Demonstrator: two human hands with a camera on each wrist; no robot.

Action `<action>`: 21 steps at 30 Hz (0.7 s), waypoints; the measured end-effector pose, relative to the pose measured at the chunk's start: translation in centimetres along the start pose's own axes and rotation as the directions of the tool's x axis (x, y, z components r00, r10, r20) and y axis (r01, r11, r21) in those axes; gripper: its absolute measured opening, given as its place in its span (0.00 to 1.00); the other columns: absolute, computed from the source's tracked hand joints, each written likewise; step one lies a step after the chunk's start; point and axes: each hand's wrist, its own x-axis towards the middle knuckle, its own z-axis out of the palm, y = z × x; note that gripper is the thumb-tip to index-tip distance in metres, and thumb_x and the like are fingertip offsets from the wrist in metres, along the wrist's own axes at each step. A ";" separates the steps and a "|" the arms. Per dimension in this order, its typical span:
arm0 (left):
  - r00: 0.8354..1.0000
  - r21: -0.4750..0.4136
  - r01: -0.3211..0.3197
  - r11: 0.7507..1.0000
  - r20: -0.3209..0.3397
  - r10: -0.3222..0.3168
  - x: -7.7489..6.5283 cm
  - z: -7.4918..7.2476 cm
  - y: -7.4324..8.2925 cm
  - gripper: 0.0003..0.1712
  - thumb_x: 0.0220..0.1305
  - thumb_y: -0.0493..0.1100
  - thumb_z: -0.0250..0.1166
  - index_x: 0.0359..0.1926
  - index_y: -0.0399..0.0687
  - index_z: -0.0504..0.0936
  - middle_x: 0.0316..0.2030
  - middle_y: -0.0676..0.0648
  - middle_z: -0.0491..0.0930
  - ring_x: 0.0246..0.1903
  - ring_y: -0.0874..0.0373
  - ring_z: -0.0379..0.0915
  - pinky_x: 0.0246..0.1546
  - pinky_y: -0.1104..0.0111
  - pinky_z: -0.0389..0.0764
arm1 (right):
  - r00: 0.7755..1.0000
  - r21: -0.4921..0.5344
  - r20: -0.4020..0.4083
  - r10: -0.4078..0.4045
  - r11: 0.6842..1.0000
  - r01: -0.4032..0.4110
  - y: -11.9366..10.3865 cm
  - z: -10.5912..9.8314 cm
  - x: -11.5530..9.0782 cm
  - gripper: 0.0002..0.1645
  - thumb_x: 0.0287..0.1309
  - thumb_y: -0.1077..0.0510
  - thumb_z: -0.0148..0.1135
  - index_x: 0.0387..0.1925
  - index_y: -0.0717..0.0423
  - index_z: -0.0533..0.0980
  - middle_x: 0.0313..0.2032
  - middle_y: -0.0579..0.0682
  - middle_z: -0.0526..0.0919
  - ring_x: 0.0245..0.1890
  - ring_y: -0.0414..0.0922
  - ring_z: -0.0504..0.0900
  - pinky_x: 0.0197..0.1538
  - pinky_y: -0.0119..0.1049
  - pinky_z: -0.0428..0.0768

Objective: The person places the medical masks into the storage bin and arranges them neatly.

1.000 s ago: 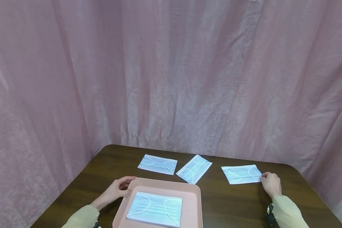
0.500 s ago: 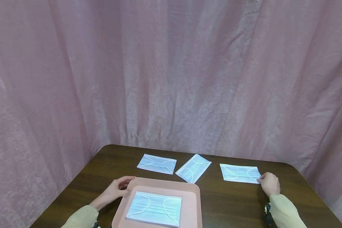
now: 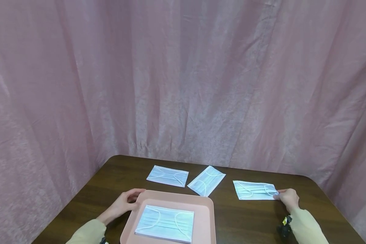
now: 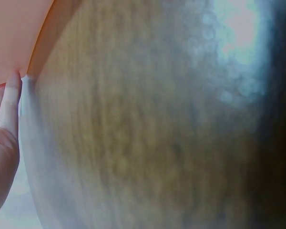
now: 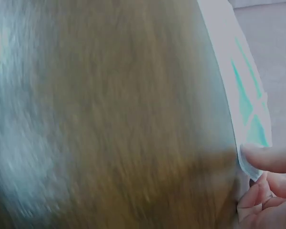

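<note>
My left hand (image 3: 122, 205) holds the far left corner of a pink tray (image 3: 203, 220), thumb against the side rim and fingers at the corner. In the left wrist view, its fingers (image 4: 10, 102) touch the tray's edge. A stack of light blue face masks (image 3: 164, 223) lies in the tray. At the right, my right hand (image 3: 289, 199) pinches the right end of a single face mask (image 3: 253, 190), whose white ear loops face up. The right wrist view shows the thumb (image 5: 269, 158) on top of that mask's corner and the fingers curled underneath.
Two more face masks lie beyond the tray, one at the left (image 3: 167, 176) and one set at a slant (image 3: 206, 181) close to the tray's far rim. The dark wooden table (image 3: 241, 223) ends at a pink curtain (image 3: 183, 84) behind.
The mask at my right hand has shifted slightly left and tilted, and my right thumb and fingers now pinch its end. My left hand and the tray stay put.
</note>
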 end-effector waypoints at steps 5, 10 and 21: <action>1.000 -0.008 0.005 1.000 0.003 -0.005 0.0 0.1 0.2 0.28 0.52 0.27 0.61 0.56 0.25 0.65 0.49 0.30 0.70 0.42 0.42 0.71 0.40 0.69 0.70 | 0.994 0.144 0.048 0.102 0.984 -0.108 0.1 -0.1 0.0 0.17 0.42 0.65 0.67 0.32 0.77 0.76 0.26 0.59 0.80 0.32 0.53 0.73 0.34 0.40 0.68; 1.000 -0.008 -0.001 1.000 0.005 0.001 -0.1 0.1 0.4 0.28 0.52 0.27 0.61 0.56 0.25 0.65 0.49 0.30 0.70 0.42 0.42 0.71 0.40 0.69 0.70 | 0.978 0.343 0.174 0.118 0.924 -0.173 -0.4 -0.6 0.1 0.23 0.42 0.69 0.66 0.38 0.85 0.71 0.25 0.52 0.80 0.24 0.38 0.74 0.28 0.33 0.74; 1.000 -0.019 -0.004 1.000 0.001 0.004 -0.1 0.1 0.6 0.29 0.51 0.26 0.61 0.56 0.24 0.65 0.49 0.29 0.70 0.41 0.40 0.71 0.39 0.68 0.71 | 0.945 0.436 0.308 0.109 0.867 -0.242 -0.7 -0.5 0.2 0.30 0.45 0.74 0.60 0.47 0.89 0.59 0.27 0.51 0.77 0.26 0.39 0.75 0.34 0.33 0.76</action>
